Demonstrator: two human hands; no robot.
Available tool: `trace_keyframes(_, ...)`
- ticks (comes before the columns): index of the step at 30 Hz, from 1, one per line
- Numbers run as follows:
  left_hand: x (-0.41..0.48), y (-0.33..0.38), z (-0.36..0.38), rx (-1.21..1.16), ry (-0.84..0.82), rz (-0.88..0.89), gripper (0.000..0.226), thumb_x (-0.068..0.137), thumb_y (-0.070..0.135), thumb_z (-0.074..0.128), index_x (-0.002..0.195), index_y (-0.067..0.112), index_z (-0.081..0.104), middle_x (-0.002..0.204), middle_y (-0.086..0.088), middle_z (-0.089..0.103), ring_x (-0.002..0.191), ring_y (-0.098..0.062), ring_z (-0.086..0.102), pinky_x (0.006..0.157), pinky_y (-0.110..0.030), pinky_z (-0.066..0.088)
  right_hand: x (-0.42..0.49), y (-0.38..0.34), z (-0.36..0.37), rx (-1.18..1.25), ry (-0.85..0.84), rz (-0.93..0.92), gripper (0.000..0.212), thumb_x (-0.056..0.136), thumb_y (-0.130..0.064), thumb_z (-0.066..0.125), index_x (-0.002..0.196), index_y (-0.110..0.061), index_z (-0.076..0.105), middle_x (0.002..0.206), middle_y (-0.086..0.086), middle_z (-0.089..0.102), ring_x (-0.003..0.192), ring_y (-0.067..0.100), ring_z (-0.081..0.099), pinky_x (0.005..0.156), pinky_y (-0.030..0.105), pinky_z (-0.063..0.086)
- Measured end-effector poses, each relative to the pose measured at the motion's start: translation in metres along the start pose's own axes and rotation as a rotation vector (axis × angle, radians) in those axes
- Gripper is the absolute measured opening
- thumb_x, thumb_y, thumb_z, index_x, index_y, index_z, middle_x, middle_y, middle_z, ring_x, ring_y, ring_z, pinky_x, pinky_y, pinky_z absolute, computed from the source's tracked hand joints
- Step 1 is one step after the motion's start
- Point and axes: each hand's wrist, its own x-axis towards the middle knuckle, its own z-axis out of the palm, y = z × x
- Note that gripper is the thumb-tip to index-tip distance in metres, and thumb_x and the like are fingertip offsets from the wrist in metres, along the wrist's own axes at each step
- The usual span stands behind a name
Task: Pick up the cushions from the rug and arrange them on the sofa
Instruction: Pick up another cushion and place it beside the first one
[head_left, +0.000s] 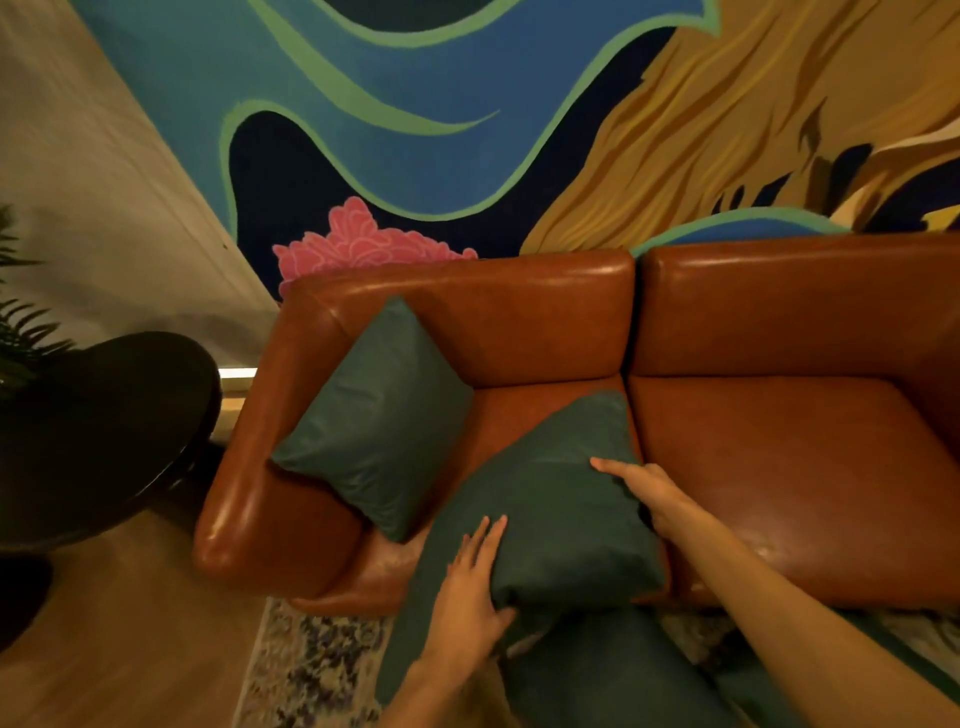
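At six o'clock, teal fabric (613, 680), likely another cushion, lay over the rug (311, 675), so work seemingly remained. The left hand (470, 587) pinched the near corner of a cushion (550, 499). The right hand (647, 493) clasped its three-o'clock edge, holding it on the sofa (779, 467) seat. At ten o'clock, a second cushion (374, 415) leaned in the armrest corner, already placed.

Corner cushion (374, 415) at left of sofa (779, 467), second cushion (550, 509) right of it, rug (311, 670) in front
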Motion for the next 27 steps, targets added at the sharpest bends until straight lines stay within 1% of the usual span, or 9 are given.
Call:
trace_keyframes(3,0.055,-0.018,-0.033,-0.152,0.029,-0.020,0.085,0.066,0.026,0.069,0.141,0.042,0.033,0.141,0.006,0.051,0.132,-0.011,0.046,0.110,-0.025,0.036,0.024,-0.014,0.011,0.092,0.017,0.044,0.039,0.083,-0.031,0.069,0.109,-0.004,0.061,0.094,0.017,0.066,0.075,0.030,0.065,0.056,0.033,0.052)
trace_keyframes(5,0.095,-0.027,-0.055,-0.211,0.005,-0.074,0.071,0.063,0.025,0.070,0.131,0.032,0.053,0.126,0.005,0.064,0.121,-0.013,0.056,0.101,-0.028,0.045,0.039,-0.018,0.020,0.137,0.019,0.068,0.037,0.090,-0.035,0.059,0.116,-0.009,0.059,0.105,0.019,0.063,0.080,0.033,0.064,0.055,0.037,0.054)
trace_keyframes(8,0.155,-0.046,-0.077,-0.353,-0.064,-0.171,0.061,0.051,0.033,0.076,0.111,0.027,0.066,0.109,0.002,0.072,0.106,-0.017,0.066,0.092,-0.039,0.053,0.064,-0.019,0.038,0.223,0.035,0.061,0.038,0.093,-0.029,0.054,0.126,-0.009,0.055,0.121,0.013,0.061,0.097,0.023,0.063,0.058,0.036,0.054)
trace_keyframes(10,0.191,-0.055,-0.088,-0.458,-0.159,-0.233,0.060,0.048,0.027,0.082,0.106,0.025,0.067,0.108,0.000,0.072,0.104,-0.019,0.067,0.093,-0.044,0.053,0.076,-0.019,0.051,0.269,0.070,0.040,0.029,0.094,-0.020,0.053,0.120,-0.008,0.059,0.125,0.013,0.061,0.109,0.023,0.060,0.068,0.038,0.053)
trace_keyframes(14,0.259,-0.052,-0.117,-0.595,-0.404,-0.267,0.061,0.052,0.006,0.081,0.111,0.011,0.066,0.107,-0.003,0.071,0.109,-0.024,0.065,0.094,-0.035,0.052,0.095,-0.027,0.067,0.254,0.172,-0.015,0.015,0.094,-0.009,0.051,0.093,-0.014,0.065,0.106,0.005,0.068,0.118,0.022,0.058,0.074,0.037,0.052)
trace_keyframes(17,0.312,-0.052,-0.124,-0.495,-0.479,-0.293,0.059,0.061,0.007,0.082,0.117,0.011,0.063,0.108,-0.002,0.069,0.106,-0.021,0.065,0.094,-0.031,0.050,0.114,-0.038,0.075,0.216,0.156,0.004,0.017,0.094,-0.009,0.052,0.104,-0.011,0.065,0.113,0.008,0.066,0.120,0.025,0.057,0.074,0.035,0.051)
trace_keyframes(20,0.345,-0.057,-0.111,-0.195,-0.427,-0.286,0.063,0.073,0.018,0.076,0.132,0.016,0.053,0.124,-0.007,0.063,0.117,-0.022,0.058,0.101,-0.029,0.044,0.129,-0.044,0.093,0.096,0.063,0.092,0.024,0.094,-0.012,0.052,0.117,-0.012,0.061,0.119,0.008,0.062,0.123,0.028,0.055,0.073,0.033,0.049)
trace_keyframes(23,0.346,-0.070,-0.091,-0.033,-0.481,-0.240,0.092,0.069,0.023,0.073,0.148,0.024,0.027,0.138,-0.010,0.052,0.125,-0.027,0.051,0.105,-0.032,0.041,0.141,-0.044,0.118,-0.038,-0.016,0.166,0.030,0.094,-0.015,0.053,0.123,-0.013,0.059,0.112,0.000,0.060,0.122,0.026,0.055,0.073,0.032,0.048)
trace_keyframes(27,0.348,-0.110,-0.086,0.130,-0.473,-0.252,0.128,0.048,0.057,0.078,0.147,0.045,-0.003,0.154,-0.004,0.025,0.139,-0.034,0.030,0.111,-0.052,0.031,0.150,-0.039,0.140,-0.086,-0.050,0.214,0.024,0.092,-0.016,0.056,0.115,-0.017,0.061,0.106,-0.004,0.062,0.112,0.022,0.057,0.077,0.034,0.049)
